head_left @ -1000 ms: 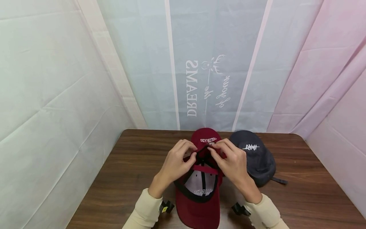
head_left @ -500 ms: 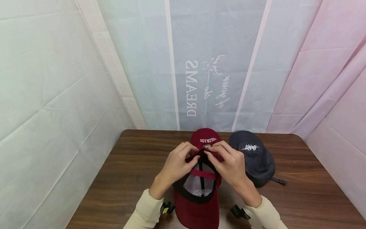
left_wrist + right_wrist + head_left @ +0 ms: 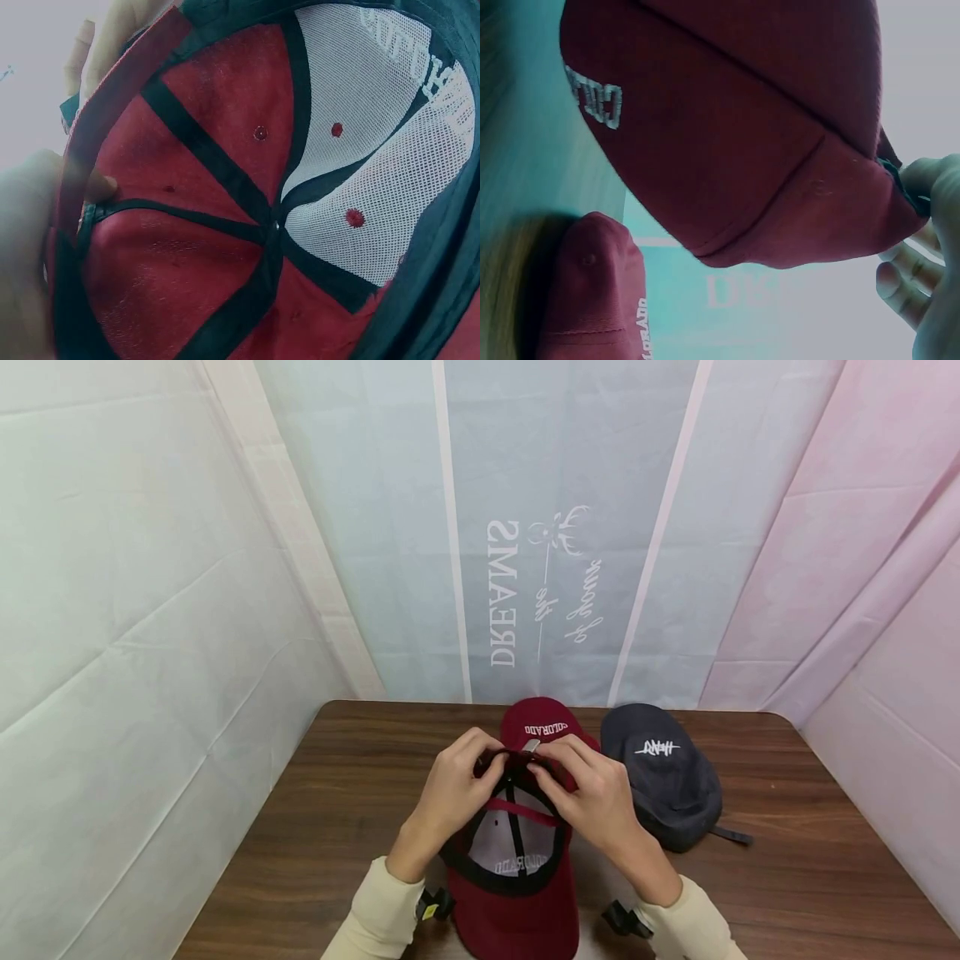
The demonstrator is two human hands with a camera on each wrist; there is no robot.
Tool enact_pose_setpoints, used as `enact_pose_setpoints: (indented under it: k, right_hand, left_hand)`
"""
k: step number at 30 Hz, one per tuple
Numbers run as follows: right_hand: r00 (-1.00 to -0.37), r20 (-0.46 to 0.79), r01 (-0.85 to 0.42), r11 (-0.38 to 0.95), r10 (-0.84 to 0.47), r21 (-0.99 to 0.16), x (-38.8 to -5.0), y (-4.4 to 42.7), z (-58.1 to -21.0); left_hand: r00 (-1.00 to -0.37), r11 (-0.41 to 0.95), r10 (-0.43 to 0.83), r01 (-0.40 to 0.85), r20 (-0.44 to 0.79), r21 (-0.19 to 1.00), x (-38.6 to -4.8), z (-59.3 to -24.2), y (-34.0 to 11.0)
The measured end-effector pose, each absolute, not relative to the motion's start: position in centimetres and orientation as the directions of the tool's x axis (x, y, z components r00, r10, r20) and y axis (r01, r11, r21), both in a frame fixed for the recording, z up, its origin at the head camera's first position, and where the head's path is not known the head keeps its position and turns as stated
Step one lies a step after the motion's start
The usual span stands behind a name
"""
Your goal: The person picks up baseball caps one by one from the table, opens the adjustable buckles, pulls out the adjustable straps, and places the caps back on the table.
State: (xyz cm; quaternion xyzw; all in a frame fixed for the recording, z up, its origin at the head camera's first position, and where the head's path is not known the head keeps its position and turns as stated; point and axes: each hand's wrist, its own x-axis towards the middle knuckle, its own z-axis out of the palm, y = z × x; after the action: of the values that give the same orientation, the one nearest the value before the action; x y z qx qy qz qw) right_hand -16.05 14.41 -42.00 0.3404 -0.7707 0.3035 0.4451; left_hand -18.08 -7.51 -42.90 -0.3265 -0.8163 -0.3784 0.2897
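A maroon baseball cap [image 3: 514, 917] is held with its inside facing up and its brim toward me. My left hand [image 3: 453, 789] pinches the cap's back edge. Opposite it, my right hand [image 3: 596, 787] pinches the same edge near a small metal buckle [image 3: 531, 746]. In the left wrist view, the maroon strap [image 3: 112, 90] arches across the back opening, and white mesh panels [image 3: 356, 67] show inside. The right wrist view shows the cap's outer side [image 3: 735, 135], with my fingers at its rear edge. Some fingertips are hidden behind the cap.
Another maroon cap [image 3: 542, 713] with white COLORADO lettering lies just behind the hands. To its right lies a dark navy cap [image 3: 671, 785] with white script and a loose strap. The wooden table [image 3: 337, 793] ends at fabric backdrops at the back and sides.
The held cap has shifted slightly left and turned a little. Both hands have moved left with it. The metal buckle shows more plainly and sits farther left.
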Motion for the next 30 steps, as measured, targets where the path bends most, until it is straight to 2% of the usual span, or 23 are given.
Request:
enact_pose_setpoints:
  k: [4,11,20,30]
  right_hand:
    - [-0.392,0.873,-0.797,0.581,-0.291,-0.164,-16.0,14.2,-42.2]
    - [-0.466,0.823,-0.769,0.609,-0.325,-0.195,-15.9,14.2,-42.4]
    - [-0.520,0.785,-0.741,0.636,-0.337,-0.217,-15.9,14.0,-42.7]
    - [-0.526,0.775,-0.742,0.635,-0.351,-0.216,-16.1,13.6,-43.2]
  left_hand:
    - [-0.626,0.512,0.270,0.737,0.732,0.442,-18.1,-42.6,-7.8]
    - [-0.603,0.529,0.203,0.731,0.771,0.432,-18.3,-42.0,-8.7]
    - [-0.573,0.510,0.127,0.738,0.810,0.442,-18.8,-41.0,-10.2]
    - [-0.536,0.516,0.068,0.741,0.841,0.431,-19.2,-40.0,-11.7]
